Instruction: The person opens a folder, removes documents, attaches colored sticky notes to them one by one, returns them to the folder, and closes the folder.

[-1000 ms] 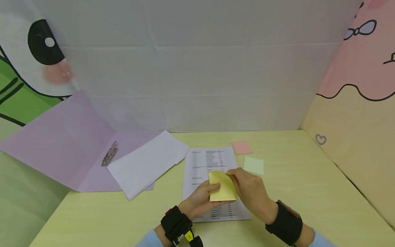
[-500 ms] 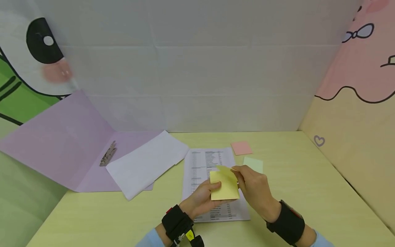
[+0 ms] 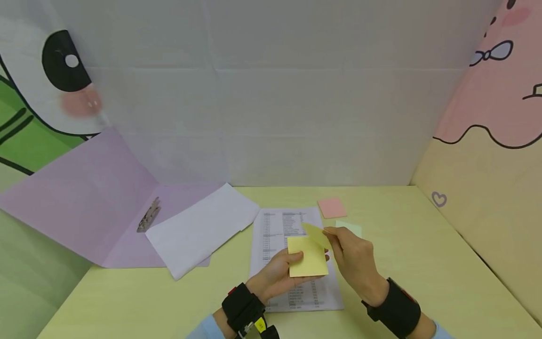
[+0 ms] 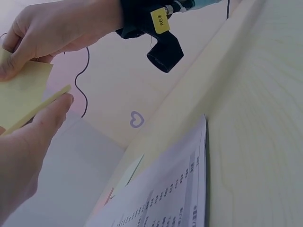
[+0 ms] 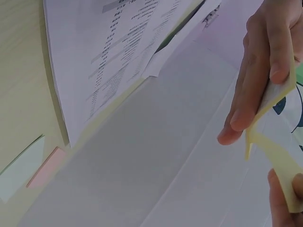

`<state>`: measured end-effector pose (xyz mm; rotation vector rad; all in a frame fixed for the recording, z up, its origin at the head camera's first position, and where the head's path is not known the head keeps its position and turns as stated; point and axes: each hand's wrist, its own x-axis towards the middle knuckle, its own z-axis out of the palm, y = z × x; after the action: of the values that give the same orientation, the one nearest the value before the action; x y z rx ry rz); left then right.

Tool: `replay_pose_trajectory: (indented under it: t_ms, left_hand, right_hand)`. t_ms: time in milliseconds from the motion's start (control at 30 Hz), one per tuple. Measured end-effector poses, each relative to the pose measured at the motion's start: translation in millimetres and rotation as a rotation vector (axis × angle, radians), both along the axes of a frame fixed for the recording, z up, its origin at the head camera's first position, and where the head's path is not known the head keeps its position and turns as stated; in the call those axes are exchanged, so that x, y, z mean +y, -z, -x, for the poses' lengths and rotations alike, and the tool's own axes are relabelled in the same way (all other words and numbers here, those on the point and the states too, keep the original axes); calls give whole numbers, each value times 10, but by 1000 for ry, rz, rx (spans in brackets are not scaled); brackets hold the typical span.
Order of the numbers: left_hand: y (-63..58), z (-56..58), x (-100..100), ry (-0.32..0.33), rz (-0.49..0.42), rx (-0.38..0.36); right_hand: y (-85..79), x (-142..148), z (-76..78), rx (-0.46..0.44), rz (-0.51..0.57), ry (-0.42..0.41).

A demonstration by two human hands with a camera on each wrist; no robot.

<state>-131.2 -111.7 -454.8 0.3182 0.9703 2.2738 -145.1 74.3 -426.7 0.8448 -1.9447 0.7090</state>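
A yellow sticky note pad [image 3: 306, 266] is held in my left hand [image 3: 275, 278], thumb on its face and the other fingers beneath. My right hand [image 3: 353, 259] pinches one yellow sheet [image 3: 316, 234] by its edge. That sheet lifts off the pad at the upper right, and in the right wrist view the loose sheet [image 5: 279, 158] bends away from the pad. Both hands are above a stack of printed paper [image 3: 264, 254], which the pad and left hand partly cover. Beyond the right hand lies a pale green sticky pad [image 3: 352, 228], partly hidden by it.
A pink sticky pad [image 3: 332, 207] lies behind the green one. To the left, a purple folder [image 3: 84, 202] stands spread against the wall, with a metal clip [image 3: 149, 215] inside. White paper [image 3: 203, 230] lies slanted across its right half. Walls enclose the table's back and sides.
My right hand has moved slightly right, drawing the yellow sheet up from the pad, so more of it stands free. The left hand has kept its hold on the pad.
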Motion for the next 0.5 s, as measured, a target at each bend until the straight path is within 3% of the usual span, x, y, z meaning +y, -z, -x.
replay_pose_trajectory:
  t_ms: [500]
  left_hand:
    - [-37,49,-62,-1,-4,-15]
  right_hand:
    - [-63,-9,20,43,50,-17]
